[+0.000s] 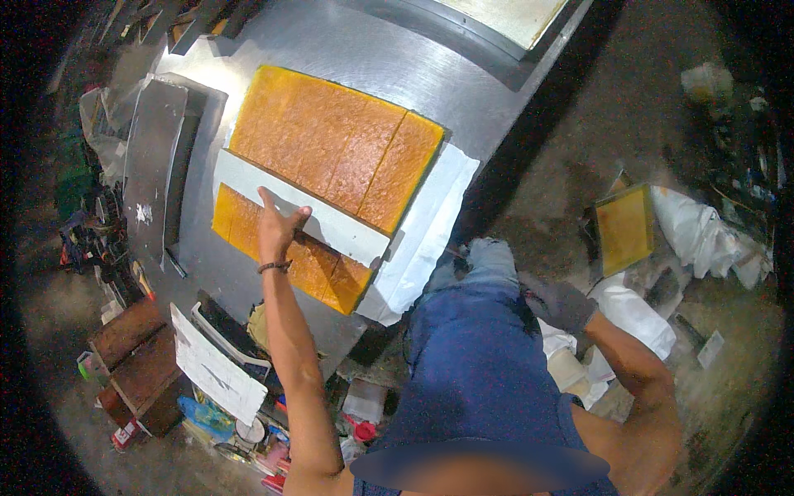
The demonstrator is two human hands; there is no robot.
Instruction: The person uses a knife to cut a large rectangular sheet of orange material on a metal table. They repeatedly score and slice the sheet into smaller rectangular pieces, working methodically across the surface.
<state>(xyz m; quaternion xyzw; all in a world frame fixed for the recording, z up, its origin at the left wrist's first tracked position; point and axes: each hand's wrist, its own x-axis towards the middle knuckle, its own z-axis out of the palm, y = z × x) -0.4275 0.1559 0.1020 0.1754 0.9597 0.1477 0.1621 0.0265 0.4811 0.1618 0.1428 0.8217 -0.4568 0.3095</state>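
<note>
A large orange-brown sheet cake (318,136) with yellow edges lies on the metal table, with straight cut lines across it. White paper (442,194) sticks out from under its right side. Across the cake lies a flat white strip (347,235), between the larger far part and the narrower near part. My left hand (279,227) rests on the strip, thumb and index finger spread apart; the other fingers are mostly hidden. Beside my trousers, away from the cake, is my right hand (564,306) in a dark grey glove. What its fingers do is unclear.
A metal tray (157,165) lies left of the cake. Another pale tray (504,21) sits at the table's far right edge. A yellow framed panel (624,230) and white sacks (703,240) are on the floor at right. Lower left are a brown wooden box (136,364) and a white board (217,368).
</note>
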